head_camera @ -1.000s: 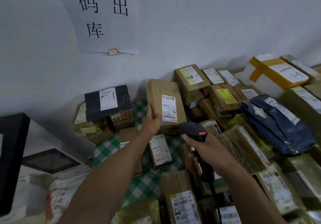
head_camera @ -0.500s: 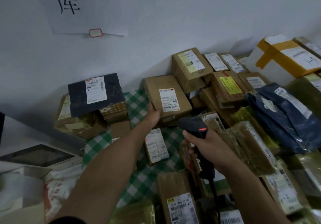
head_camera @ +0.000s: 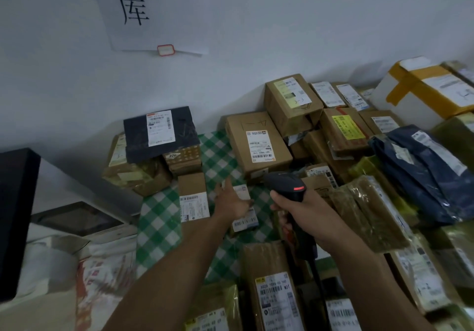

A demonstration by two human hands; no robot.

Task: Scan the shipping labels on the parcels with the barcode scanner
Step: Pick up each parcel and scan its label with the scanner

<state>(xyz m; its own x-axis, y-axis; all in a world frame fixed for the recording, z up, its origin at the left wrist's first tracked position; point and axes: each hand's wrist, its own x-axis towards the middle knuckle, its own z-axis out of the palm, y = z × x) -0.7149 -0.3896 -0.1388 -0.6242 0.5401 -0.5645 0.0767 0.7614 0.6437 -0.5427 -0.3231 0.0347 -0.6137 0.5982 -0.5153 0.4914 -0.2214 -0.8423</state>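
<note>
Parcels of brown cardboard and taped plastic are crowding the surface. Our left hand (head_camera: 232, 201) is no longer steadying the brown cardboard box with the white shipping label (head_camera: 238, 138), which we were propping by its near corner half a second ago. That box is now lying tipped back against the pile by the wall. More of the white paper sign with black characters (head_camera: 143, 9) is showing than before.

Our left hand is reaching down, palm down with fingers stretched and spread, covering the far half of a small flat parcel with a white barcode label (head_camera: 245, 222). This parcel is lying on the green-and-white checked cloth (head_camera: 159, 223), and we cannot tell whether the hand is pressing on it or only hovering over it. Our right hand (head_camera: 305, 215) is curling tightly round the grip of the black handheld barcode scanner (head_camera: 287, 187), holding it upright with its red-lit head pointing away from us toward the brown box.

The small parcel is lying under the left hand, just left of the scanner. The brown box is sitting just beyond both hands, label facing up. A narrow cardboard box with a white label (head_camera: 192, 189) is lying just left of the left hand.
</note>
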